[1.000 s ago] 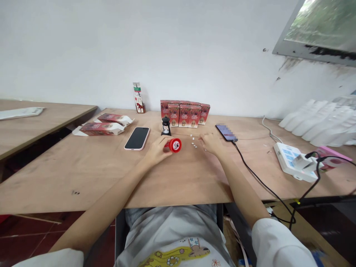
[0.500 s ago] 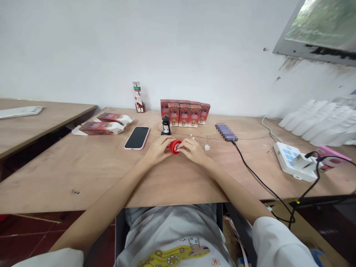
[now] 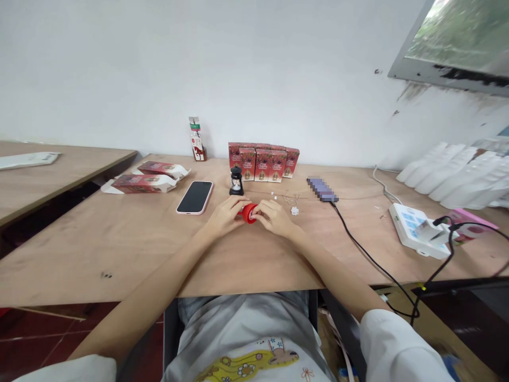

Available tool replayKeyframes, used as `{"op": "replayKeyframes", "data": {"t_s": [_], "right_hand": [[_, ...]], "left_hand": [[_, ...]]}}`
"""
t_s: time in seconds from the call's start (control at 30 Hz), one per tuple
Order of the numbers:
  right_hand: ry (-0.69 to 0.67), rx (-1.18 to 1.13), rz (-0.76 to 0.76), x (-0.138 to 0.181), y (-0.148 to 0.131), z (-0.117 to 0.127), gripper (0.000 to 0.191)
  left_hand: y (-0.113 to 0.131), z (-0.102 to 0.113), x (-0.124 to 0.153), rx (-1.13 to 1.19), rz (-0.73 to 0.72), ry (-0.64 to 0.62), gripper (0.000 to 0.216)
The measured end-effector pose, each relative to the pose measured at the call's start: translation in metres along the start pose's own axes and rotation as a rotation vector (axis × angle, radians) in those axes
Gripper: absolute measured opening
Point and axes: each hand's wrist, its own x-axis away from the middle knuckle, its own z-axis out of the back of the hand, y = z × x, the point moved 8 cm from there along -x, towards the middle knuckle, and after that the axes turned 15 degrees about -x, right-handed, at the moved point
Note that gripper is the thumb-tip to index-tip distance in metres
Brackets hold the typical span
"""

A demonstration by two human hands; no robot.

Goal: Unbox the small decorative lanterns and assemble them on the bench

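Near the middle of the table [image 3: 254,270], just in front of a small black lantern [image 3: 236,182], a red piece [image 3: 247,213] is held between the two hands, its round end turned toward the right. The left hand [image 3: 226,216] is curled closed around its left side. The right hand [image 3: 274,216] has its fingers bent and drawn together at the round end, touching it; whether they pinch anything small there, I cannot tell.

Behind the hands stands a cluster of red boxes [image 3: 263,163]. Beyond the right hand lie a white bit [image 3: 295,211] and some thin strands [image 3: 292,199]. A phone [image 3: 194,197] lies left of the left hand, with two opened cartons [image 3: 143,183] farther left. Well to the right sits a power strip [image 3: 415,229].
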Motion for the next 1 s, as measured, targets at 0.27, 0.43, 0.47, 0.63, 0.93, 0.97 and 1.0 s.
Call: {"op": "replayKeyframes", "data": {"t_s": [0.27,0.43,0.47,0.63,0.93,0.97,1.0], "right_hand": [[-0.051,-0.019,-0.001,-0.0006,-0.0023,0.0005,0.015],[-0.048,-0.069,-0.021,-0.0004,-0.0023,0.0000,0.015],[-0.021,-0.101,-0.028,-0.0005,-0.0021,0.0013,0.014],[0.079,-0.216,-0.010,-0.0005,-0.0044,0.0066,0.014],[0.089,-0.231,-0.009,-0.0006,-0.0041,0.0076,0.015],[0.075,-0.222,-0.012,-0.0006,-0.0041,0.0068,0.015],[0.060,-0.208,-0.014,-0.0006,-0.0040,0.0059,0.014]], "left_hand": [[0.0011,0.0003,-0.0004,0.037,0.009,-0.014,0.037],[-0.0012,0.0014,-0.0010,0.044,0.023,-0.008,0.037],[-0.0022,0.0018,-0.0010,0.047,0.031,-0.002,0.037],[-0.0041,0.0020,-0.0011,0.065,0.046,0.020,0.039],[0.0006,0.0031,-0.0006,0.046,0.008,0.026,0.037],[0.0010,0.0026,-0.0005,0.039,0.004,0.015,0.037],[0.0013,0.0021,-0.0003,0.034,0.000,0.005,0.037]]}}
